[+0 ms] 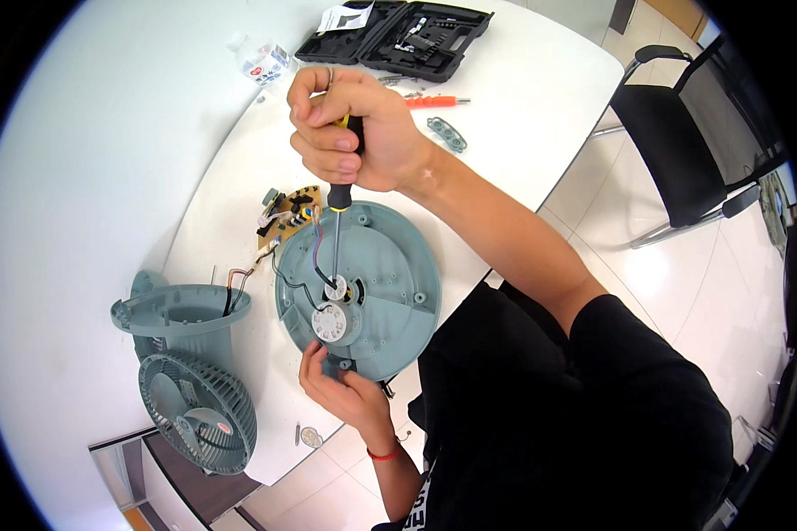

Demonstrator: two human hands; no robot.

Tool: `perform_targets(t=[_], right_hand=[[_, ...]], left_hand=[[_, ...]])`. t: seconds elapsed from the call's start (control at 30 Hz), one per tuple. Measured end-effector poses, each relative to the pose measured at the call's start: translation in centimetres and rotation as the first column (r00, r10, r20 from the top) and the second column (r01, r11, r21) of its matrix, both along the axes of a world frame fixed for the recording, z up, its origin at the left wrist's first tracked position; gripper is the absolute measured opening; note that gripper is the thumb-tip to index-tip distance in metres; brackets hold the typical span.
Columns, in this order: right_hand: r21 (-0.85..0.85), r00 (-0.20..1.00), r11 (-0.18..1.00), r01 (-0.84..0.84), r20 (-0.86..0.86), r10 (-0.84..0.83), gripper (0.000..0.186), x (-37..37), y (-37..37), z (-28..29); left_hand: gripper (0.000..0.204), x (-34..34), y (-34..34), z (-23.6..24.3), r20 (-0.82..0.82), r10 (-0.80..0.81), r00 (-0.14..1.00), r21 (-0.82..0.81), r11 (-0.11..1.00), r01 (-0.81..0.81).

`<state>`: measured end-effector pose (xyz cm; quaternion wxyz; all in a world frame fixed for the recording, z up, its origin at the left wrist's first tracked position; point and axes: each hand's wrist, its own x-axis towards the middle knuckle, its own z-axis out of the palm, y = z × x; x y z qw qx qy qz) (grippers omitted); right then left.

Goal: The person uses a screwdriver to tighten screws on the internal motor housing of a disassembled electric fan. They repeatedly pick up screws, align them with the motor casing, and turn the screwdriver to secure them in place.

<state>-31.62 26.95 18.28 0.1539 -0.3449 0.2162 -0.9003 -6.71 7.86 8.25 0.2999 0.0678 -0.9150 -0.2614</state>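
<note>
My right hand [354, 133] grips a black-and-yellow screwdriver [339, 196], held upright with its shaft reaching down to a small white motor [335, 288] on a round grey-green plastic base [398, 274]. A larger white round motor [330, 323] sits just below it. My left hand [345, 394] holds the base's near edge, fingers curled at the rim. Wires run from the motors to a tan circuit board [283, 226] at the upper left, and on to an oval grey-green housing [181, 310] at the left.
A caged fan [195, 411] lies at the table's [540, 88] lower left. Toward the back are an open toolbox [416, 40], plastic bottle [261, 62], orange screwdriver [436, 102] and small panel [447, 133]. A black chair [669, 150] stands right of the table.
</note>
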Motion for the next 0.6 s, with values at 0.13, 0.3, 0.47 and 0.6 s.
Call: perform_targets(t=[0.13, 0.3, 0.47, 0.6], right_hand=[[-0.002, 0.998, 0.999, 0.033, 0.056, -0.033, 0.009, -0.3, -0.1, 0.1], [-0.022, 0.995, 1.0, 0.013, 0.098, -0.011, 0.008, -0.1, -1.5, -0.7], [-0.072, 0.997, 0.997, -0.02, 0.075, 0.026, 0.009, -0.1, -1.0, -1.5], [-0.108, 0.997, 0.991, -0.073, 0.029, 0.077, 0.01, -0.4, -0.4, -2.0]], left_hand=[[0.048, 0.1, 0.0, -0.1, 0.031, 0.011, 0.999, 0.01, 1.0, -0.011], [0.053, 0.0, -0.5, 0.0, 0.044, -0.025, 0.999, 0.032, 0.999, 0.024], [0.052, -0.9, -0.6, 1.9, -0.04, -0.118, 0.992, 0.182, 0.975, 0.124], [0.055, -3.0, 0.1, 2.9, 0.016, -0.098, 0.995, 0.106, 0.99, 0.096]])
